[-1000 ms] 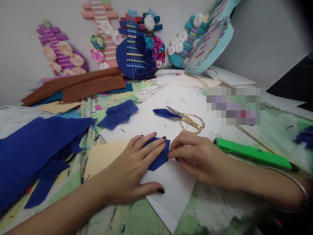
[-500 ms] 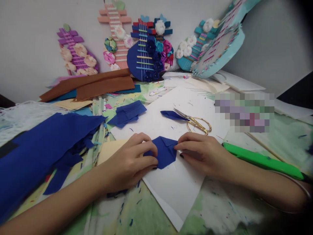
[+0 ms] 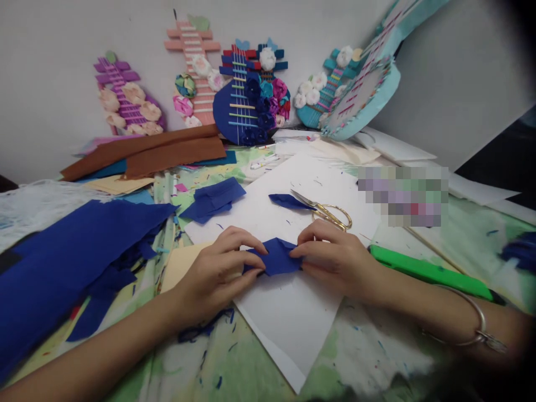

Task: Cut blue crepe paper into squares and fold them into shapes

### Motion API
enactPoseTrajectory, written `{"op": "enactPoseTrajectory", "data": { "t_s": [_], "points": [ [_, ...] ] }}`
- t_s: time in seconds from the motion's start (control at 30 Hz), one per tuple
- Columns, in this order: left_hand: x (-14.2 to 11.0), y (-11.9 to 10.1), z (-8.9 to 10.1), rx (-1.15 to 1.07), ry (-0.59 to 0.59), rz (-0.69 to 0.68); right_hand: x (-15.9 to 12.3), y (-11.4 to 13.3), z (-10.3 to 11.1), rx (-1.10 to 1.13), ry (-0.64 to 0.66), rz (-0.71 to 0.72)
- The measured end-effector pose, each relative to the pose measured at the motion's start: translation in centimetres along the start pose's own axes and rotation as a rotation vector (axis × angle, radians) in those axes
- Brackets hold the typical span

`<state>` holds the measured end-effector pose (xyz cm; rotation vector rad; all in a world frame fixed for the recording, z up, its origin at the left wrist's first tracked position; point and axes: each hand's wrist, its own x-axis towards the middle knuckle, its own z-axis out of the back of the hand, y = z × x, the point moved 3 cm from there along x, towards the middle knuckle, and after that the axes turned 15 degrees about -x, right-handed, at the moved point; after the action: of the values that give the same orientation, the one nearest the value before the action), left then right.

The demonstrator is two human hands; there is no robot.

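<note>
A small folded piece of blue paper (image 3: 277, 257) lies over a white sheet (image 3: 288, 301) in the middle of the table. My left hand (image 3: 215, 276) pinches its left end with curled fingers. At its right end my right hand (image 3: 330, 257) pinches it too, a metal bangle on that wrist. The piece is lifted slightly off the sheet between both hands.
Gold scissors (image 3: 330, 213) and a blue scrap (image 3: 287, 201) lie just behind my hands. A green cutter (image 3: 427, 271) lies at right. Blue paper sheets (image 3: 84, 234) pile at left, brown sheets (image 3: 159, 151) behind. Decorated paper guitars (image 3: 247, 95) lean on the wall.
My left hand went from lying flat on the blue piece to pinching its left end. Both hands have folded the piece narrower and raised it a little.
</note>
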<state>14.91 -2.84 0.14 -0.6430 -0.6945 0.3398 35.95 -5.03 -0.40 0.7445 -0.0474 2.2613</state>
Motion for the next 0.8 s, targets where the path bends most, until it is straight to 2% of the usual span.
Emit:
{"op": "enactPoseTrajectory", "data": {
  "t_s": [0.17, 0.33, 0.43, 0.6, 0.8],
  "points": [
    [-0.5, -0.3, -0.2, 0.161, 0.031, -0.017, 0.1, -0.4, 0.0, 0.013, -0.049, 0.016],
    [-1.2, -1.3, -1.1, 0.430, -0.089, -0.103, 0.1, -0.6, -0.1, 0.087, -0.012, -0.045],
    [-1.4, -1.4, -1.4, 0.441, -0.079, -0.136, 0.1, -0.7, -0.2, 0.107, 0.018, -0.038],
    [-1.3, -0.5, -1.1, 0.246, -0.060, 0.041, 0.2, -1.0, -0.3, 0.114, 0.118, -0.052],
    [-1.2, 0.4, -1.2, 0.111, -0.027, 0.231, 0.4, -1.6, -0.7, 0.190, 0.268, -0.237]
  ]
}}
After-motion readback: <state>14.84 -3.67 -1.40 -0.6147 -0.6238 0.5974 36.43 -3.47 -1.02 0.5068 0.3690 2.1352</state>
